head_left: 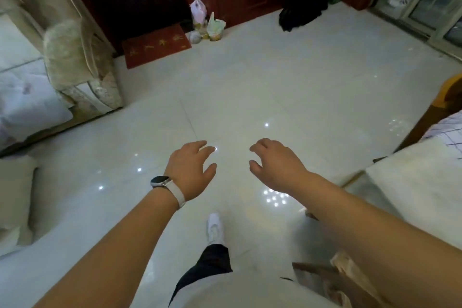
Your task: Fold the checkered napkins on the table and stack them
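Note:
Both my hands are held out over the shiny tiled floor, holding nothing. My left hand (191,170), with a watch on its wrist, has loosely spread fingers. My right hand (276,162) hangs with fingers loosely curled. At the far right edge a piece of checkered cloth (447,130) lies on a pale table (412,182), far from both hands. Only a small part of that cloth shows.
A sofa (80,65) stands at the left with cushions (15,192) nearer me. A red doormat (155,45) and plastic bags (215,26) lie by the dark doors. A black pile (302,11) sits at the back. My foot in a white shoe (215,227) is below.

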Tool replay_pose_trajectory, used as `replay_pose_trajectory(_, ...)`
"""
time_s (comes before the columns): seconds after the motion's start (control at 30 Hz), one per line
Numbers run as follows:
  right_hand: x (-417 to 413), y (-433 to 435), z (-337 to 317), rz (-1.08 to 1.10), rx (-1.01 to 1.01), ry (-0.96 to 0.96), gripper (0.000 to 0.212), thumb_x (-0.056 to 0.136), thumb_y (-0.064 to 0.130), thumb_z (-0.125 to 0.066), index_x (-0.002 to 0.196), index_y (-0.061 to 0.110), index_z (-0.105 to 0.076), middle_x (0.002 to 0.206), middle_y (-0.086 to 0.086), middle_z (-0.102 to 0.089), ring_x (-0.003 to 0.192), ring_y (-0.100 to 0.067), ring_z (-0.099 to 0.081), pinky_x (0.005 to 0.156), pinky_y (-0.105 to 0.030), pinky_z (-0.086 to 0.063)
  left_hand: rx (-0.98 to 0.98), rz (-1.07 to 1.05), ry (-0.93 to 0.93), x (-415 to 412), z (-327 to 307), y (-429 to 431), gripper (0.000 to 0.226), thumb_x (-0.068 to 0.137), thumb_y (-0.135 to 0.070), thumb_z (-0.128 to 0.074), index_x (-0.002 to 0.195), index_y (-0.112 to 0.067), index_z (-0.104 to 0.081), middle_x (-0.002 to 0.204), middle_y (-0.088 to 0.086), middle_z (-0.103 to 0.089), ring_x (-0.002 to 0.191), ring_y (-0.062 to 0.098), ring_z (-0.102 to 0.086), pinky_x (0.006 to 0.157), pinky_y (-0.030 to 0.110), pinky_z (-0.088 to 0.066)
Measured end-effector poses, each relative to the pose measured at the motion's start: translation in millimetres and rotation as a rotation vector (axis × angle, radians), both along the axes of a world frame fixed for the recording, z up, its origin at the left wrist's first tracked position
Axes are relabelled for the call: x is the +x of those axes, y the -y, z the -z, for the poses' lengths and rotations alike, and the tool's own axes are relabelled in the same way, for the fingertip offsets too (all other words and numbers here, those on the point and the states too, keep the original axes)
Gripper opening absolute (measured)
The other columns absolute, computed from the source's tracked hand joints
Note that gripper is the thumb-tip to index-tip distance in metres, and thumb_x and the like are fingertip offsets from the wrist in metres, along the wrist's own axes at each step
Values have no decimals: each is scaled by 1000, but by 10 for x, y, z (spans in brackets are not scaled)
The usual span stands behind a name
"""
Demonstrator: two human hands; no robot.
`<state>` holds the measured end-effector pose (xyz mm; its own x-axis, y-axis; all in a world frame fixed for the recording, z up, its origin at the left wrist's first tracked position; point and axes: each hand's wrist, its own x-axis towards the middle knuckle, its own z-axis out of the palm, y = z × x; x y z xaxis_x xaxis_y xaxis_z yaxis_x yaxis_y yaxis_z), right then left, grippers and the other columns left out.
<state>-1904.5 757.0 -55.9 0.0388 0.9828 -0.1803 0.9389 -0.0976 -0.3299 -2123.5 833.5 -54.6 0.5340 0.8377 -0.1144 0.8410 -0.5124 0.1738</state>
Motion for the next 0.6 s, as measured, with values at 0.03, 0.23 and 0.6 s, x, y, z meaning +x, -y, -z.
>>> replay_pose_trajectory(0.03,18,-120,6,15,5,1,46,97,38,-44,138,19,-49,139,-1,-49,121,-25,-48,96,-40,-44,-2,10,-3,21,21,-139,48,93,-45,-50,138,-27,-48,147,0,-44,134,22,-39,107,41,-35)
replay_pose_trajectory(0.23,77,-927,17,110,-8,24,47,97,39,-45,139,19,-47,139,-1,-49,122,-25,-48,96,-39,-44,-19,105,63,260,135,-1120,47,94,-46,-49,137,-26,-49,147,1,-43,135,23,-38,108,41,-32)
replay_pose_trajectory(0.6,323,-2063,-235,292,-14,79,48,96,40,-47,139,20,-46,139,-1,-48,122,-25,-48,96,-38,-44,-23,291,109,811,109,-2657,49,93,-46,-49,137,-25,-49,147,1,-43,135,21,-38,108,39,-33)
